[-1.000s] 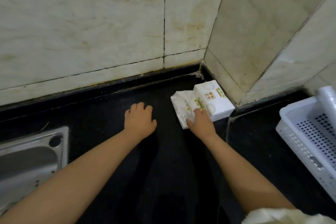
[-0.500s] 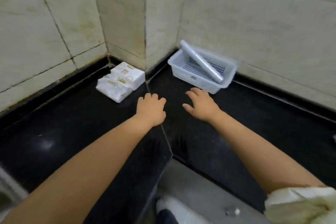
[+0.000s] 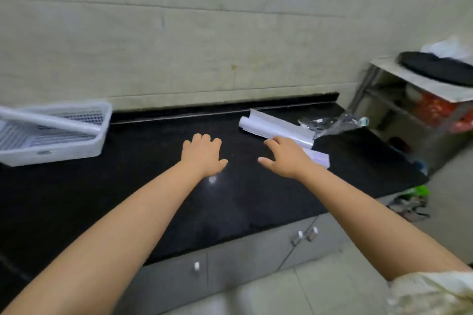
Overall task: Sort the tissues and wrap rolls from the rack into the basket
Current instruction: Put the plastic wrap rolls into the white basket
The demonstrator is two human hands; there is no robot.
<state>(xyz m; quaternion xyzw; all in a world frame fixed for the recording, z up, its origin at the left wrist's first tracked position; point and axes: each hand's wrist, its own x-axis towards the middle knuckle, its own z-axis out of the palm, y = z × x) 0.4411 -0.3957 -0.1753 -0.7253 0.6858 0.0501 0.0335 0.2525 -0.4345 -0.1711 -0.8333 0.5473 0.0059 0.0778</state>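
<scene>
A black polished counter (image 3: pixel 230 202) is stretching across the middle, catching a small glint of light. Pale tiled walls (image 3: pixel 204 41) are rising behind it toward twelve o'clock. Grey cabinet doors (image 3: pixel 240 261) are showing below at six o'clock, and a metal shelf unit (image 3: pixel 399 110) is standing at three o'clock on a light tiled floor (image 3: pixel 320 291).

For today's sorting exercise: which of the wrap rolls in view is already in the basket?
The long white roll at the left, lying slantwise across the white basket. The other roll still lies on the black counter by the right hand.
</scene>
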